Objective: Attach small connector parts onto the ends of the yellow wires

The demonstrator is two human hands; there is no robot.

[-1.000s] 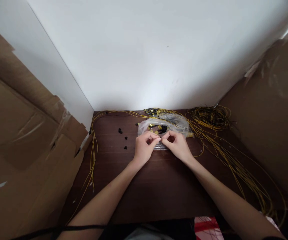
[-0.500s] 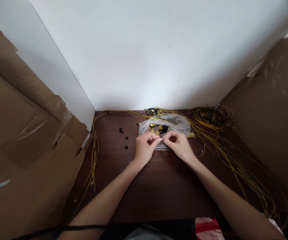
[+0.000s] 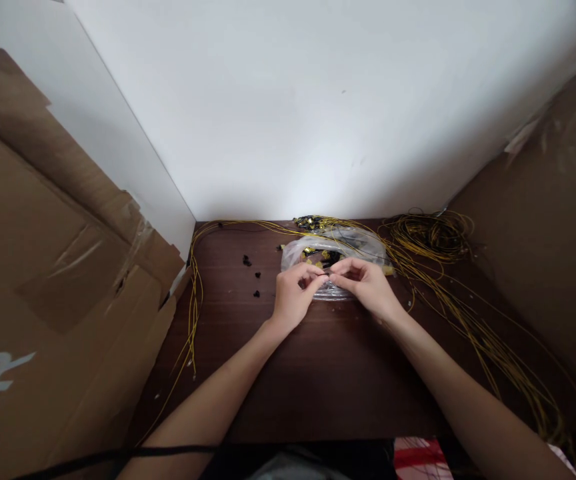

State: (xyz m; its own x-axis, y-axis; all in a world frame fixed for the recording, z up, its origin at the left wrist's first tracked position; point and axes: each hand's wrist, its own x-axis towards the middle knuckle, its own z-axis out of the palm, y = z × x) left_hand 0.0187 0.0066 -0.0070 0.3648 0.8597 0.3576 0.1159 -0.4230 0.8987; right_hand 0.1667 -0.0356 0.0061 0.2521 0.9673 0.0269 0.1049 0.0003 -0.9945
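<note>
Pinching tiny piece (image 3: 326,274), left hand (image 3: 292,292), partly hidden

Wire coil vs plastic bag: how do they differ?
Colour: the coil is yellow and dark; the bag is clear, whitish.
Form: the coil is looped strands; the bag is crumpled film with small black-and-yellow parts showing at it.
Place: the coil sits back right; the bag is mid-table, by both hands.
Shared: both lie on the brown table.
</note>
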